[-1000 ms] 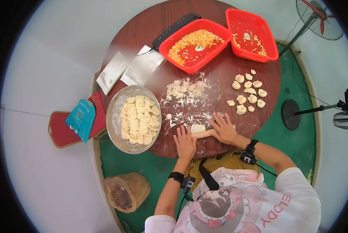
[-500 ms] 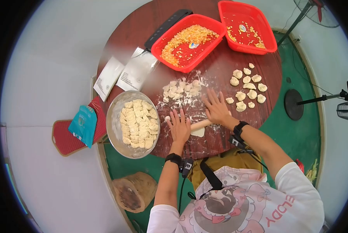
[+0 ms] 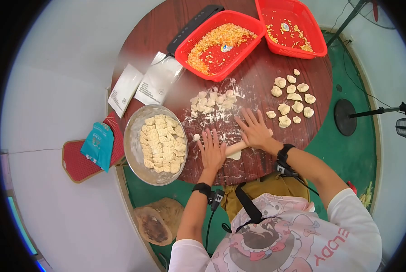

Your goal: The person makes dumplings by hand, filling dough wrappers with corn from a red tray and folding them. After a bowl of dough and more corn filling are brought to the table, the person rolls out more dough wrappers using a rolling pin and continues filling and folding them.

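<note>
Both my hands lie palm down on a wooden rolling pin [image 3: 236, 148], with fingers stretched out and spread. My left hand [image 3: 213, 152] is over the pin's left end, and my right hand [image 3: 256, 134] covers its right part. Under the pin is a flat piece of dough [image 3: 234, 156], mostly hidden by the pin. A small lump of dough [image 3: 196, 137] sits beside my left fingertips. Beyond my hands, a cluster of floured dough pieces [image 3: 210, 103] rests on the table. Several folded dumplings [image 3: 294, 96] are spread out to the right of my right hand.
Left of my left hand stands a metal bowl [image 3: 132, 149] of shaped dumplings. Two red baskets [image 3: 221, 75] with yellow-orange bits, a black device [image 3: 191, 29] and white packets [image 3: 160, 79] occupy the table's far side. A fan stand [image 3: 345, 117] is at the right.
My hands and the rolling pin have moved slightly toward my body, and the pin covers more of the flat dough. The view has shifted a little.
</note>
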`<state>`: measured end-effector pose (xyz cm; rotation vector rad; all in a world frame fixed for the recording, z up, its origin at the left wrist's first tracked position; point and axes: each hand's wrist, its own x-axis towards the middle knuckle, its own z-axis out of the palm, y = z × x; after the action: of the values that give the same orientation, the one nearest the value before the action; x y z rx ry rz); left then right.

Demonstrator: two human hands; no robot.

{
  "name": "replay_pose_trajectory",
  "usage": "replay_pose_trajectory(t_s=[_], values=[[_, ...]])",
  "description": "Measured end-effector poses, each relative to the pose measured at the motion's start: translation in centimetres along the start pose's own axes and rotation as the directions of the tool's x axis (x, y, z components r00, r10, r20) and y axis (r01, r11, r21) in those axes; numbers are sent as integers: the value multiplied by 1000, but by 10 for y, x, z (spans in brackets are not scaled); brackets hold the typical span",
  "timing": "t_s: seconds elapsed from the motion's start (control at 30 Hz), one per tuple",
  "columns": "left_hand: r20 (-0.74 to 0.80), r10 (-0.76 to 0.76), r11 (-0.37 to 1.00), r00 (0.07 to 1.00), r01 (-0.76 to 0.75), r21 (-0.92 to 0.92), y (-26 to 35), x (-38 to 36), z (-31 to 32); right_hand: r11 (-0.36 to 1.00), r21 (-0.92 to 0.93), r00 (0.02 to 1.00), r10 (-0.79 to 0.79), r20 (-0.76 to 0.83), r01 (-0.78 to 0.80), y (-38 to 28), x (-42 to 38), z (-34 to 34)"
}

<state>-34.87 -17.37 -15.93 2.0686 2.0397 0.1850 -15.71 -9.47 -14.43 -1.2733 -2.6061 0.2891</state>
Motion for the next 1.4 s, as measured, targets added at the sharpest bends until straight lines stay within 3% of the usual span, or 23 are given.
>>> replay_pose_trajectory(t_s=[0.2,0.3,0.37,0.5,0.53,0.7,0.77,0.87,0.93,1.07,1.13,1.27,1.4], values=[[-77,-70,997,995,71,9,-4,7,3,998,-60,999,-34,-5,34,3,14,0],[-37,-46,998,998,48,37,6,-20,4,998,19,997,-54,58,53,-5,-16,-1],[69,-6,1000,998,6,1,16,-42,-2,998,-4,996,-65,60,66,-10,-36,0],[78,52,991,996,-42,-130,19,-66,3,997,11,987,-75,139,74,-13,-55,-3],[61,68,994,996,-62,-93,18,-66,6,995,6,988,-96,122,96,-12,-56,0],[-26,-6,996,1000,4,-89,8,-32,3,995,1,993,-104,59,104,-9,-21,-2],[-5,-47,999,999,47,24,4,-11,-4,996,17,995,-90,45,89,-6,0,-2],[-42,-52,999,998,51,-14,-5,5,-4,996,-16,996,-89,20,89,-1,14,0],[-97,-63,998,993,62,-12,-4,4,-2,996,-27,997,-81,18,81,-1,11,2],[-51,-105,994,993,106,16,12,-34,8,996,38,995,-81,57,79,-11,-29,2],[6,-185,977,983,185,-107,25,-55,9,994,29,989,-106,100,104,-15,-49,-2],[128,-177,958,976,200,-207,34,-86,12,985,55,971,-173,166,166,-17,-80,-5],[34,-122,970,992,127,-208,29,-79,10,986,50,976,-164,146,158,-16,-67,-3]])
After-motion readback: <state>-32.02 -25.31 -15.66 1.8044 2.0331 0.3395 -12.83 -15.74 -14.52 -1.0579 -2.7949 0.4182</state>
